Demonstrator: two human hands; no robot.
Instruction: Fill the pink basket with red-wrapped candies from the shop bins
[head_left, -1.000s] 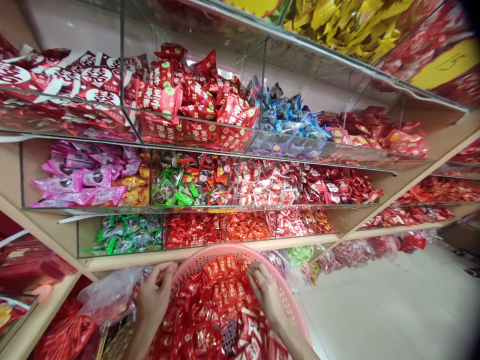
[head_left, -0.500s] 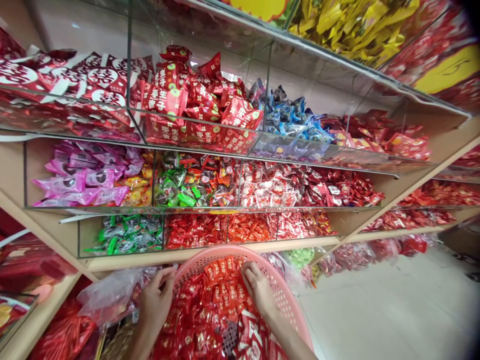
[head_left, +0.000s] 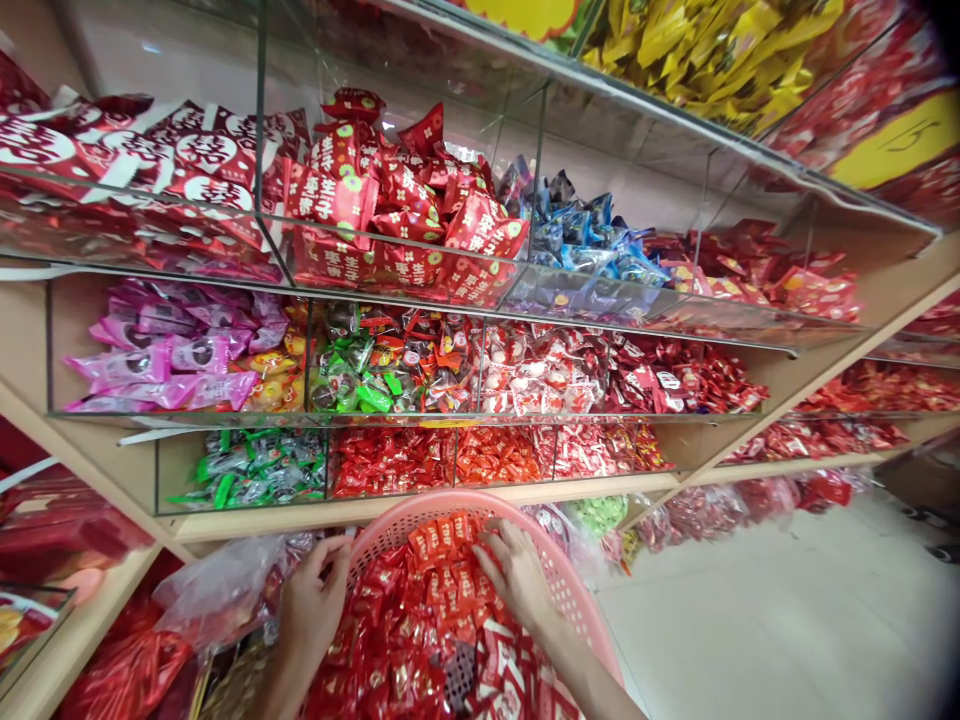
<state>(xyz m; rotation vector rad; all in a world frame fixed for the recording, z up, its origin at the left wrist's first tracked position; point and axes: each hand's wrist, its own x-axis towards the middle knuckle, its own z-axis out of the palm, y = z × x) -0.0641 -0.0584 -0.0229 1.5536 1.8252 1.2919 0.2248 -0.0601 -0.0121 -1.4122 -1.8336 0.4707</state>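
A pink perforated plastic basket (head_left: 577,590) is in front of me, filled with red-wrapped candies (head_left: 405,620). At its left rim, my left hand (head_left: 316,590) is closed, thumb and fingers curled on the edge. My right hand (head_left: 521,572) hovers at the inner right side of the basket, fingers apart and bent over the candies, with nothing visible in it. Under its fingertips lie orange-red packets (head_left: 450,540) in joined rows. Lower in the basket are red-and-white packets (head_left: 499,660), and a dark patch of basket bottom shows between the candies.
Tiered shelves with clear dividers (head_left: 259,130) rise behind the basket, holding pink packets (head_left: 180,345), green candies (head_left: 255,465), blue packets (head_left: 592,235) and large red packets (head_left: 337,190). A clear plastic bag (head_left: 225,580) lies at the left. Pale floor tiles (head_left: 720,610) extend right.
My right hand's fingers have loosened from a pinch and spread out, shifting slightly over the candies. My left hand and the basket stay put.
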